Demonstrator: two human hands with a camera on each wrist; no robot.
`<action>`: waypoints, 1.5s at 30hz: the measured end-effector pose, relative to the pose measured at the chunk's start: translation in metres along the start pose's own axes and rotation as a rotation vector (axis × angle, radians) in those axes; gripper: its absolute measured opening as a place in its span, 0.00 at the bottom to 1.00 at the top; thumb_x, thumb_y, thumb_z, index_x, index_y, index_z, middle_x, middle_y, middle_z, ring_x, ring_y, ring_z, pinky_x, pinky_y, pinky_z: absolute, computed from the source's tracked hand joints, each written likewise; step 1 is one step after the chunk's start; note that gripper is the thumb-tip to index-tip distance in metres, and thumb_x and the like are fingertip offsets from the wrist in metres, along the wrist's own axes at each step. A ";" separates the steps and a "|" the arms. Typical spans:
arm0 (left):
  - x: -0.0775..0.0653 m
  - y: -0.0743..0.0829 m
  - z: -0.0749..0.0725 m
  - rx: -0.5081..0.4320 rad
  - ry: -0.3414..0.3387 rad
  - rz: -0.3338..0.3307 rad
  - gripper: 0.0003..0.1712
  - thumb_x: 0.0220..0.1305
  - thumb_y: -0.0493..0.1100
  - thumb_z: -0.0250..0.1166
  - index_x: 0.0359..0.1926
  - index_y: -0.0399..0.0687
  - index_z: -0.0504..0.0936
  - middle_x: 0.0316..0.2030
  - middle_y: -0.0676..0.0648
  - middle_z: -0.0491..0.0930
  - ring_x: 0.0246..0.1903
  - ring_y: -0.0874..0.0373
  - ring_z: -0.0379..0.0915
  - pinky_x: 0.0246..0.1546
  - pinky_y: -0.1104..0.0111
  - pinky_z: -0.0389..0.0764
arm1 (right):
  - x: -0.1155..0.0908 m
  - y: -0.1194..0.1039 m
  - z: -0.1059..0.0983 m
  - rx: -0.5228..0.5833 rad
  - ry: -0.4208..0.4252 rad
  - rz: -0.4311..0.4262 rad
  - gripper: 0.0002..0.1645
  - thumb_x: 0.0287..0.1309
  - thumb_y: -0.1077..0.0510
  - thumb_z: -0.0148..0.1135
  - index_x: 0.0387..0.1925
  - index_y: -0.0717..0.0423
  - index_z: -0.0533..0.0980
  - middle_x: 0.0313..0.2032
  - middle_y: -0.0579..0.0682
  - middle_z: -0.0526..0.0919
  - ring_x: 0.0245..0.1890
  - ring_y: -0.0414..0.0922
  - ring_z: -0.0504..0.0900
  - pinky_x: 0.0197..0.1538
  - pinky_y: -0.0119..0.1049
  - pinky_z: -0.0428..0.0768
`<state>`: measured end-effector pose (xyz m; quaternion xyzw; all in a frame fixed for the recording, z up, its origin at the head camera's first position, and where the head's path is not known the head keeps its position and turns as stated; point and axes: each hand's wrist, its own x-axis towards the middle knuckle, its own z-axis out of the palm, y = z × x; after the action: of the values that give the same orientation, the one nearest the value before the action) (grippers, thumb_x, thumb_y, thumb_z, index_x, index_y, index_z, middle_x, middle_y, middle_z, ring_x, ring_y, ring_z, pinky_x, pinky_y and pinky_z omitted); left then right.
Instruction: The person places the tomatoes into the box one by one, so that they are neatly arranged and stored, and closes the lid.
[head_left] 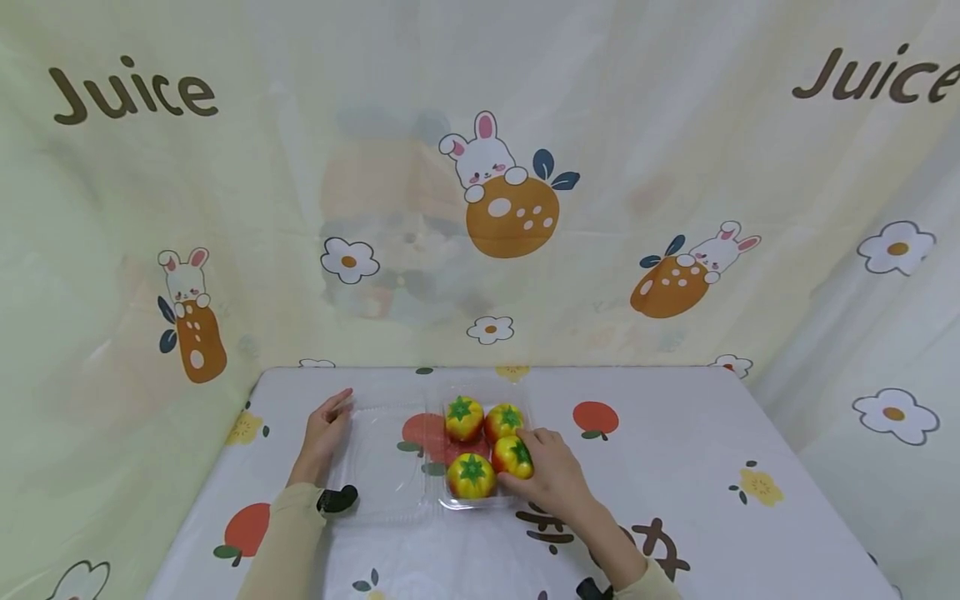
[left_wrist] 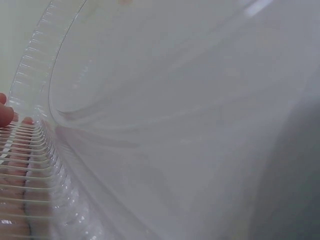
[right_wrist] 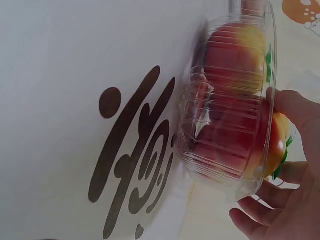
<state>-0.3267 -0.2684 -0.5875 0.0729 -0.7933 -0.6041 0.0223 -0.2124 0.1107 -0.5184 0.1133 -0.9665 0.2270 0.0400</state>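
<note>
A clear plastic clamshell box [head_left: 459,503] lies opened out, its transparent lid [head_left: 390,492] to the left. Several yellow-red fruits with green star-shaped tops, one of them a fruit [head_left: 472,476] at the near left, sit in it. My right hand [head_left: 551,475] grips the near-right fruit [head_left: 512,458], which tilts with its green top toward the palm. In the right wrist view its thumb [right_wrist: 292,107] lies at the box rim against that fruit. My left hand [head_left: 324,429] touches the lid's left edge with extended fingers, partly seen through ribbed plastic in the left wrist view.
A white tablecloth [head_left: 660,417] printed with fruit, flowers and dark lettering covers the table. Behind it hangs a pale curtain [head_left: 637,108] with rabbit and flower prints. Dark bands [head_left: 337,499] sit at both wrists.
</note>
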 end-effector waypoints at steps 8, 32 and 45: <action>-0.001 0.000 0.000 0.001 -0.006 0.003 0.28 0.70 0.32 0.50 0.70 0.43 0.69 0.69 0.38 0.66 0.65 0.46 0.65 0.53 0.72 0.67 | 0.001 0.001 0.006 -0.078 0.044 0.022 0.47 0.49 0.32 0.69 0.58 0.63 0.75 0.48 0.57 0.78 0.50 0.53 0.74 0.51 0.49 0.78; -0.005 -0.002 0.000 0.013 0.003 0.010 0.27 0.70 0.32 0.49 0.69 0.41 0.69 0.68 0.37 0.66 0.64 0.44 0.65 0.56 0.66 0.68 | -0.001 0.006 0.005 -0.044 0.057 -0.058 0.37 0.49 0.43 0.69 0.59 0.53 0.73 0.48 0.55 0.78 0.51 0.53 0.73 0.48 0.49 0.78; -0.002 0.002 0.002 0.026 0.001 0.009 0.27 0.71 0.33 0.49 0.70 0.43 0.69 0.69 0.39 0.65 0.65 0.47 0.65 0.60 0.61 0.66 | 0.007 0.005 0.005 -0.150 0.057 -0.043 0.39 0.53 0.40 0.66 0.58 0.64 0.76 0.43 0.56 0.75 0.45 0.51 0.72 0.46 0.46 0.76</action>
<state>-0.3246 -0.2660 -0.5864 0.0699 -0.8014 -0.5936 0.0244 -0.2205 0.1114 -0.5241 0.1240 -0.9766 0.1560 0.0810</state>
